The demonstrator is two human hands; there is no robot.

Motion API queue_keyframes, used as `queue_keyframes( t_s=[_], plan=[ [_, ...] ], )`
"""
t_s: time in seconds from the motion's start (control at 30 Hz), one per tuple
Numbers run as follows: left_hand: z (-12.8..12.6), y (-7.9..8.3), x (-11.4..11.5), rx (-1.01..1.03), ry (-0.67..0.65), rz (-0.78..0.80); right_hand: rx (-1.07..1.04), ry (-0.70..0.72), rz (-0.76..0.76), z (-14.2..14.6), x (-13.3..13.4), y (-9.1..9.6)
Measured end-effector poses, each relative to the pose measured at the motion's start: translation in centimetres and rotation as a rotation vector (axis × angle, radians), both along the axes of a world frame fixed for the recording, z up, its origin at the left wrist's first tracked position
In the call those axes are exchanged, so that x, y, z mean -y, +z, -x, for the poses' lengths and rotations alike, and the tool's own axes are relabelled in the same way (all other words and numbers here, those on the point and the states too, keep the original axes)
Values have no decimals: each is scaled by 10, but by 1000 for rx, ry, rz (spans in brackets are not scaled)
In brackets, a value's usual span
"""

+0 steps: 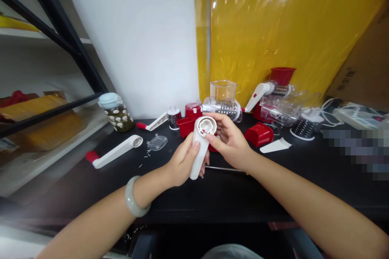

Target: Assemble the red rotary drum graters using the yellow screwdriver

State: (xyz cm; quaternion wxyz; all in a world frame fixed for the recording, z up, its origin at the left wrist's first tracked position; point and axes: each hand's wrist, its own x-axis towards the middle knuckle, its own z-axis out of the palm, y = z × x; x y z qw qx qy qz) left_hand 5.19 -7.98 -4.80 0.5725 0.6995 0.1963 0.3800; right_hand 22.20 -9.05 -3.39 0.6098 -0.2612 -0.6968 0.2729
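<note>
My left hand [181, 161] is wrapped round the long arm of a white plastic crank handle [198, 161], held above the front of the black table. The round end faces up and shows a scalloped hollow. My right hand [233, 142] grips that round end, its thumb at the lower rim beside a small red piece [204, 131] and its fingers behind. Whether the thumb touches the red piece, I cannot tell. Behind my hands lies a rotary grater [223, 107] with a clear hopper and a perforated metal drum.
Left on the black table [231, 198] are another crank handle [117, 152], a clear plastic cover [157, 143], several small screws [147, 153] and a lidded jar [117, 115]. A thin metal rod [226, 168] lies in front. Right are a red hopper [259, 134], a white panel [275, 145] and a grater drum [306, 124].
</note>
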Motion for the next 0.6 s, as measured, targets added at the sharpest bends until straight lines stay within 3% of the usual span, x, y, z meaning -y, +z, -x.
queue_keyframes(
  t_s=[0.6],
  plan=[
    [2, -3, -1, -20, -29, -92, -25, 58, 22, 0, 1, 4]
  ],
)
